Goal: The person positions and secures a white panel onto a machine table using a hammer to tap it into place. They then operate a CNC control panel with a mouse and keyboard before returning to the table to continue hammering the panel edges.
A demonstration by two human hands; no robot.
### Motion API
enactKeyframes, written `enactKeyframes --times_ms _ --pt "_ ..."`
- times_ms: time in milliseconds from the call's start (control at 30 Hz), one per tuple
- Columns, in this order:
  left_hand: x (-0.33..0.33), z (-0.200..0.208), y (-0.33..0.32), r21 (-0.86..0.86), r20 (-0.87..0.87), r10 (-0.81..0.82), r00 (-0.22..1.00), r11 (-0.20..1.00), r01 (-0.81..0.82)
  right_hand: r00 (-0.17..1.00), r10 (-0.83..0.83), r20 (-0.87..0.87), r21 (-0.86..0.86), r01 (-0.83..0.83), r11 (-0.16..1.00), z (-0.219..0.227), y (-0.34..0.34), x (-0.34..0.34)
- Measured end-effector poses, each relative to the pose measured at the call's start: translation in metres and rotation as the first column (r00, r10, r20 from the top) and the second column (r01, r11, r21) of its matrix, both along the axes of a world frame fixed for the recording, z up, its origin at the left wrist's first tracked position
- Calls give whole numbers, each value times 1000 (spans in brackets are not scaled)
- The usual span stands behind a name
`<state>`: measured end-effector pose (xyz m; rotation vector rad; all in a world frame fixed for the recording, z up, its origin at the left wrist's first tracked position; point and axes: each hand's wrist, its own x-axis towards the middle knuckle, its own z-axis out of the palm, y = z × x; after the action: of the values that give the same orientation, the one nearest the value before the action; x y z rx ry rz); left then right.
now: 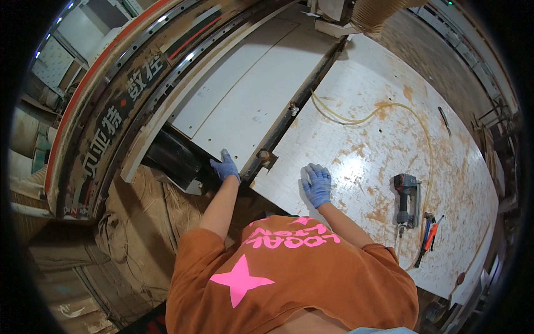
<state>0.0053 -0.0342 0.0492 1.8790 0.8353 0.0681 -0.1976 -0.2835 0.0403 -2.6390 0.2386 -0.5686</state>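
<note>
My left hand (225, 167), in a blue glove, is at the near edge of a white panel (261, 61) lying on the machine bed. Its thumb stands apart from the fingers, and nothing shows in its grasp. On the white tabletop (356, 139) to the right, my right hand (318, 186), gloved the same way, rests palm down with its fingers extended. Between the two hands runs a dark metal rail (281, 128) with a small metal fitting (266, 157) near its close end.
A black pneumatic nail gun (406, 200) lies at the right, with hand tools (428, 239) beside it. A yellowish air hose (417, 114) curves over the dusty tabletop. The machine's long gantry beam (128, 94) spans the left. A ribbed duct (375, 16) hangs at the top.
</note>
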Motion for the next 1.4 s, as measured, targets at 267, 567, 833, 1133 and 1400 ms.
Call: enactKeyframes --times_ms 267,567,833,1133,1400 --pt "-82 33 -23 559 383 -567 729 771 306 1000 2 -3 38 -1 999 13 -1 3" --pt "-97 47 -6 735 121 -815 566 457 500 1000 -1 -29 59 3 998 20 0 3" --pt "-93 50 1 747 75 -826 559 417 517 998 6 -57 85 -1 996 13 -2 4" --pt "-80 68 8 729 23 -819 574 407 551 999 -5 -47 54 7 999 23 -1 3" --pt "-33 46 16 520 195 -354 915 828 209 999 8 -36 60 -6 998 23 1 5"
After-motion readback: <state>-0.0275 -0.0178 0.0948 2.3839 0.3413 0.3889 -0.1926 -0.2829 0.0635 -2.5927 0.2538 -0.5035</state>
